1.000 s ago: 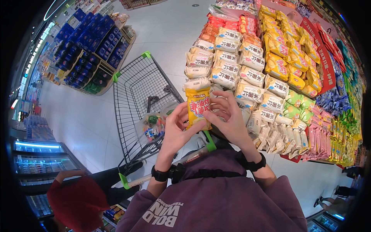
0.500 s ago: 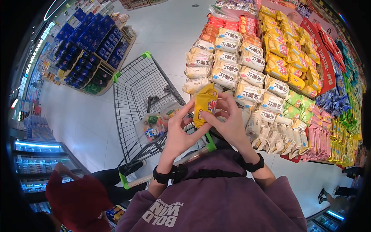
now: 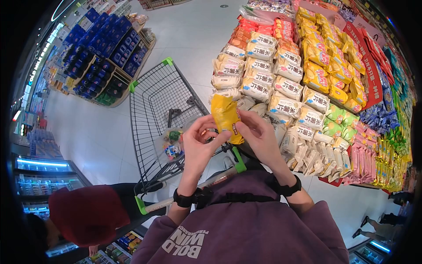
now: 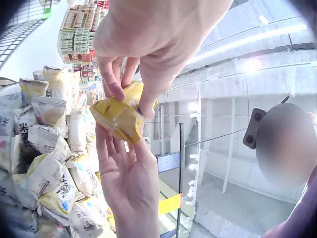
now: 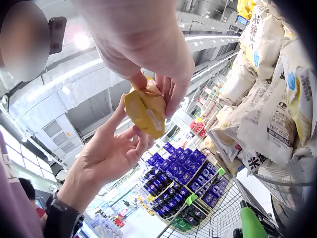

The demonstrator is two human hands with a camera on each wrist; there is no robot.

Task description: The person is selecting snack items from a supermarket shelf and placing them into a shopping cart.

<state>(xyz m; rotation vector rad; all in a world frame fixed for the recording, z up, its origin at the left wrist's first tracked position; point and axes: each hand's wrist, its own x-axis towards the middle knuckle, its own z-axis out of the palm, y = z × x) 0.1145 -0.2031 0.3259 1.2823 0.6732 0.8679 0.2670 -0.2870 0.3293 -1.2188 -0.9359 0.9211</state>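
A yellow snack packet [image 3: 225, 115] is held up between both hands, above the cart's handle end. The left hand [image 3: 200, 143] has its thumb and curled fingers at the packet's left side. My right hand [image 3: 260, 136] pinches the lower right side with thumb and fingers. In the left wrist view the packet [image 4: 121, 113] has the left hand [image 4: 153, 34] above it and the right hand [image 4: 130, 181] below. The right wrist view shows the right hand [image 5: 148, 44] gripping the packet [image 5: 147, 110] from above, the left hand [image 5: 101, 156] touching its lower side.
A wire shopping cart [image 3: 149, 105] with green corners stands at the left, bagged items [image 3: 172, 143] inside. White packets [image 3: 283, 104] and yellow packets [image 3: 315, 75] fill the display at the right. Blue packs [image 3: 105, 39] stand back left. A person in red [image 3: 88, 215] bends at lower left.
Both hands have turned the packet, so its large red lettering no longer faces the head camera. The person in red has shifted and leans lower at the left.
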